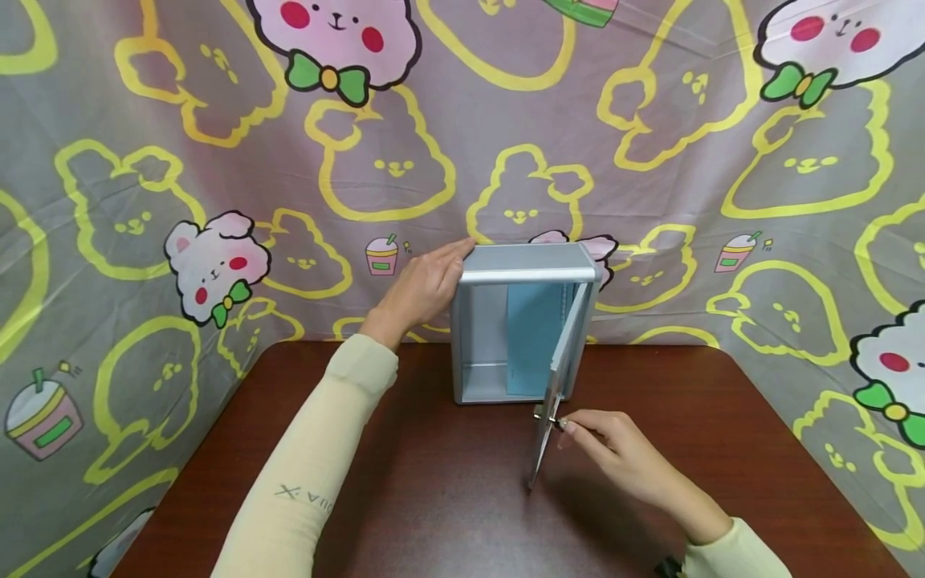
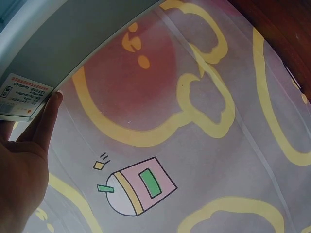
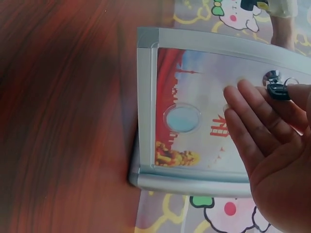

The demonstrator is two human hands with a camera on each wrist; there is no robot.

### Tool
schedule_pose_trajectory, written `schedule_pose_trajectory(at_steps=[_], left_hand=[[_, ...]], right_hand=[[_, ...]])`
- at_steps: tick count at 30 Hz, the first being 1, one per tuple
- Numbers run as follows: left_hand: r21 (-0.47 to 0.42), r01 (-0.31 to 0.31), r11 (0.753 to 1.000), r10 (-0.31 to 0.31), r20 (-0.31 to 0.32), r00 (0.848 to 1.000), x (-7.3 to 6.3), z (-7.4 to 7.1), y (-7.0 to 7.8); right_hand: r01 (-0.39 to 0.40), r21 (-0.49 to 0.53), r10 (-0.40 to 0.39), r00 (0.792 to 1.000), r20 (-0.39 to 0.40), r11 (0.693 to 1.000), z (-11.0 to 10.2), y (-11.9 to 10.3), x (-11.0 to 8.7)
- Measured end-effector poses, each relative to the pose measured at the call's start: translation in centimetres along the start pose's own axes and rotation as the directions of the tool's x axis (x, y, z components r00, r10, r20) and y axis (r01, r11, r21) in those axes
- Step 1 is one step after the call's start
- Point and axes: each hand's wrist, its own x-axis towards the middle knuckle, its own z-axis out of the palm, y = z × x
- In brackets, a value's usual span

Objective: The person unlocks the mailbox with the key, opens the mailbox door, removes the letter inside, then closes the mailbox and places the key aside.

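Observation:
A silver box [image 1: 527, 269] stands upright on the table, its hinged door [image 1: 562, 353] swung out toward me on the right. My left hand [image 1: 429, 281] rests on the box's top left corner, fingers stretched along the edge. In the left wrist view those fingers [image 2: 55, 104] touch the corner beside a white printed label [image 2: 24, 94]. My right hand [image 1: 625, 453] pinches a black-headed key [image 3: 278, 91] between thumb and forefinger, at the door's round lock [image 3: 272, 76]. The other fingers stay extended. A blue panel [image 1: 531, 337] shows inside the box.
The dark brown wooden table [image 1: 433, 498] runs under everything. A cartoon-printed cloth [image 1: 390, 160] hangs behind and along both sides, close behind the box. The door's printed front has a round window [image 3: 182, 118] near one end.

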Motion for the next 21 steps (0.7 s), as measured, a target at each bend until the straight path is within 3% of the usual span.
schedule_pose_trajectory(at_steps=[21], left_hand=[[0.003, -0.008, 1.000, 0.008, -0.009, 1.000, 0.1, 0.0, -0.1]], right_hand=[[-0.104, 0.066, 0.100, 0.993, 0.065, 0.992, -1.8, 0.9, -1.5]])
